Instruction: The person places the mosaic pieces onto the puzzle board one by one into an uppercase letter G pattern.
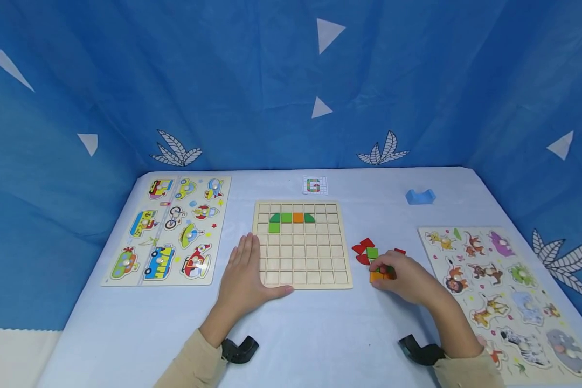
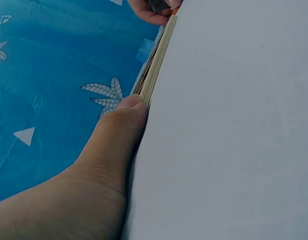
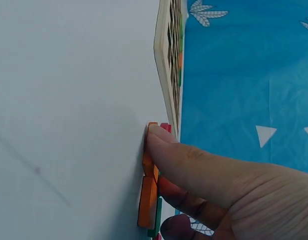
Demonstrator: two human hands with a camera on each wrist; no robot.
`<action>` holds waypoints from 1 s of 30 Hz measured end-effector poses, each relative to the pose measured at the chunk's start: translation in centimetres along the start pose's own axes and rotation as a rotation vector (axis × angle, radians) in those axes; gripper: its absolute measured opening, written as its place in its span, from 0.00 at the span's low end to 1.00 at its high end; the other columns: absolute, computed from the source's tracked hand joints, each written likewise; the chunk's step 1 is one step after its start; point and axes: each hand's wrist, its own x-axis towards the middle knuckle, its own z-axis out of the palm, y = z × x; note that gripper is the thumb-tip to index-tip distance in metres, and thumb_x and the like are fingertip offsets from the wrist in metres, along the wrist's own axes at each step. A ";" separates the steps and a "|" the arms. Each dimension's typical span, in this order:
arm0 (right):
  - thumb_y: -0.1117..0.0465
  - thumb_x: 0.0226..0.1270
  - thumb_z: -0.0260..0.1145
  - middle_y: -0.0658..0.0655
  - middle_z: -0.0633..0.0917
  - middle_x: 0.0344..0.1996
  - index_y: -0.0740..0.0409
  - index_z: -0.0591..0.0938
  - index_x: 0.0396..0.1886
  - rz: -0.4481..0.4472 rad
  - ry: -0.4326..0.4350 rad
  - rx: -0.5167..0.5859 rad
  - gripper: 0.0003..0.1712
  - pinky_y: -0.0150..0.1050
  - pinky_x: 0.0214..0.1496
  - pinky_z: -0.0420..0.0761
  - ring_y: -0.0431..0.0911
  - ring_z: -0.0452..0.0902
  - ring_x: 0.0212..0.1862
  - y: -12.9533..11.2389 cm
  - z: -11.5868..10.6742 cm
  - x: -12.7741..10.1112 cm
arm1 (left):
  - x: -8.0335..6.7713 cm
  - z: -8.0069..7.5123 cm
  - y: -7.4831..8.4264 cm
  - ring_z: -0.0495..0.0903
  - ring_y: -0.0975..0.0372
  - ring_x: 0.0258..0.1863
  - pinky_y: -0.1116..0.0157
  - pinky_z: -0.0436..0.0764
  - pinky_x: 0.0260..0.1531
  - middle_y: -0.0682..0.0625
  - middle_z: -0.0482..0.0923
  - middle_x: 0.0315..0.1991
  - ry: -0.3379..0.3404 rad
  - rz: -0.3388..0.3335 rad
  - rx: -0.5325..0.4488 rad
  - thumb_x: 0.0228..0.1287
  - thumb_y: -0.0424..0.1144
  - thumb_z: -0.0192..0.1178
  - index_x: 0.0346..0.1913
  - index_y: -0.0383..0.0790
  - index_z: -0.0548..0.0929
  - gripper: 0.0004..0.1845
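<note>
A wooden grid board (image 1: 300, 250) lies in the middle of the table. Along its upper rows sit green tiles (image 1: 286, 217), some with a rounded corner, and one orange tile (image 1: 298, 217). My left hand (image 1: 244, 272) rests along the board's left side with fingers straight, its thumb (image 2: 125, 117) against the near edge. To the right of the board, my right hand (image 1: 409, 277) pinches an orange tile (image 3: 150, 145) at the loose pile. Red tiles (image 1: 362, 259) and a green tile (image 1: 372, 253) lie beside those fingers; the hand hides part of the pile.
A small pattern card (image 1: 314, 185) lies beyond the board, and a blue notched block (image 1: 420, 196) at the back right. On the left is a vehicle puzzle (image 1: 167, 231); an animal puzzle (image 1: 504, 291) lies right, partly under the right forearm.
</note>
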 end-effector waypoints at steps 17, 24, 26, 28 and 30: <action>0.63 0.60 0.74 0.49 0.81 0.29 0.47 0.80 0.39 -0.022 0.118 0.092 0.13 0.31 0.26 0.76 0.45 0.72 0.27 -0.3 0.5 0.6 | 0.0 -0.1 0.1 0.40 0.50 0.81 0.48 0.48 0.79 0.41 0.41 0.81 0.010 0.000 -0.008 0.35 0.84 0.61 0.79 0.34 0.47 0.76; 0.62 0.61 0.73 0.52 0.82 0.34 0.47 0.80 0.42 -0.040 0.125 0.174 0.12 0.33 0.18 0.74 0.47 0.71 0.23 -1.3 0.7 2.5 | 0.0 0.0 0.0 0.40 0.50 0.81 0.49 0.48 0.79 0.41 0.41 0.81 0.014 0.002 -0.007 0.34 0.85 0.60 0.79 0.34 0.46 0.77; 0.61 0.62 0.73 0.51 0.82 0.33 0.47 0.80 0.41 -0.054 0.128 0.197 0.12 0.32 0.20 0.73 0.47 0.71 0.25 -1.9 0.8 3.3 | 0.0 0.0 0.0 0.40 0.51 0.81 0.49 0.48 0.79 0.42 0.41 0.81 0.009 -0.001 -0.008 0.34 0.85 0.59 0.79 0.34 0.46 0.77; 0.60 0.62 0.73 0.50 0.82 0.33 0.46 0.81 0.41 -0.063 0.129 0.215 0.11 0.31 0.24 0.73 0.46 0.71 0.27 -2.4 1.0 4.1 | 0.0 0.1 0.0 0.40 0.51 0.81 0.49 0.48 0.79 0.42 0.41 0.81 0.007 -0.002 -0.005 0.34 0.86 0.59 0.79 0.34 0.46 0.77; 0.59 0.61 0.74 0.50 0.83 0.34 0.46 0.81 0.41 -0.071 0.133 0.226 0.12 0.31 0.28 0.71 0.46 0.71 0.29 -3.1 1.3 4.9 | 0.0 0.1 0.0 0.39 0.51 0.81 0.50 0.47 0.79 0.42 0.41 0.81 0.004 -0.004 -0.003 0.34 0.86 0.59 0.79 0.34 0.46 0.77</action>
